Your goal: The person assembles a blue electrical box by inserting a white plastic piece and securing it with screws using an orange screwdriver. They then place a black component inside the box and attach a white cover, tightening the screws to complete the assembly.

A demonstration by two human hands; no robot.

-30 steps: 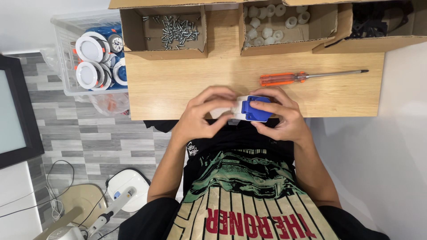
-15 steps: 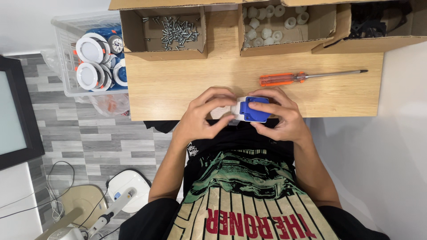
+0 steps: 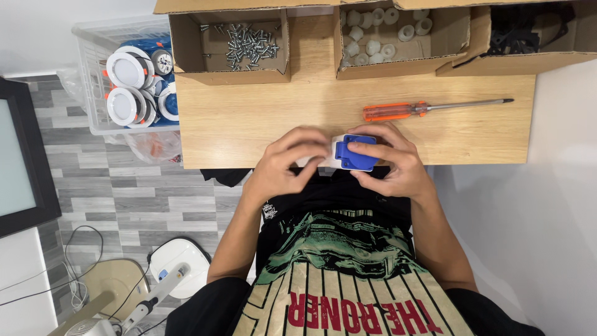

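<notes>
Both of my hands hold one small part at the near edge of the wooden table. The part has a blue plastic piece on a white body. My left hand wraps the white end from the left. My right hand grips the blue end, thumb pressed on its top. Much of the white body is hidden by my fingers.
An orange-handled screwdriver lies just beyond my right hand. At the back stand cardboard boxes: one with screws, one with white round parts, one with black parts. A clear bin of round white lamps sits left of the table.
</notes>
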